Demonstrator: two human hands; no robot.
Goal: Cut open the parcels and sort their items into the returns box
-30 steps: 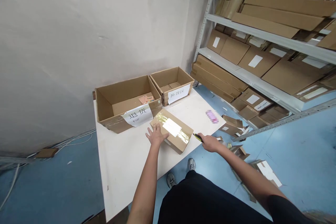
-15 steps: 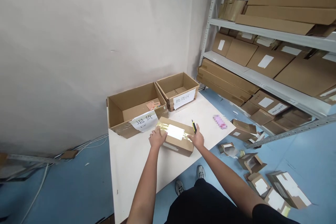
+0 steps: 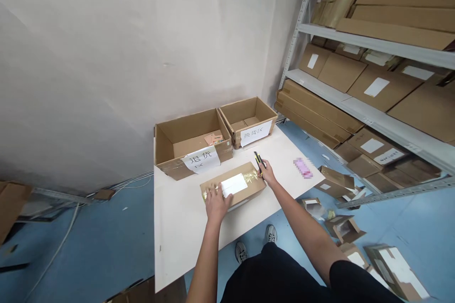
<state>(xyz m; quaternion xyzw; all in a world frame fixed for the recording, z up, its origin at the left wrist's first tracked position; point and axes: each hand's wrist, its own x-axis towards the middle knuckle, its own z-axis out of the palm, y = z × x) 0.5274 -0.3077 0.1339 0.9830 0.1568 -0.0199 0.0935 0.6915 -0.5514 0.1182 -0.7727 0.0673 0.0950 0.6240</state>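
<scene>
A taped brown cardboard box [image 3: 249,173] with a white label [image 3: 233,185] on top lies on the white table [image 3: 177,232]. My left hand [image 3: 216,203] rests spread on the box's left part, its fingers lying across the top by the label. At the right end of the box, my right hand [image 3: 265,171] is closed around a black and yellow utility knife [image 3: 259,160], which points up and away. Whether its blade is out is too small to tell. Clear shiny tape shows near both ends of the box.
Two open cardboard bins, a larger one [image 3: 167,163] and a smaller one [image 3: 272,125], stand along the table's back, with paper signs in front. A pixelated pink item [image 3: 303,168] lies at the right corner. Shelving [image 3: 355,40] holds boxes; several cartons [image 3: 343,228] litter the floor.
The box has turned on the table, its left end now nearer me. My left hand has flattened onto its top, and my right hand has shifted to the far right end with the knife.
</scene>
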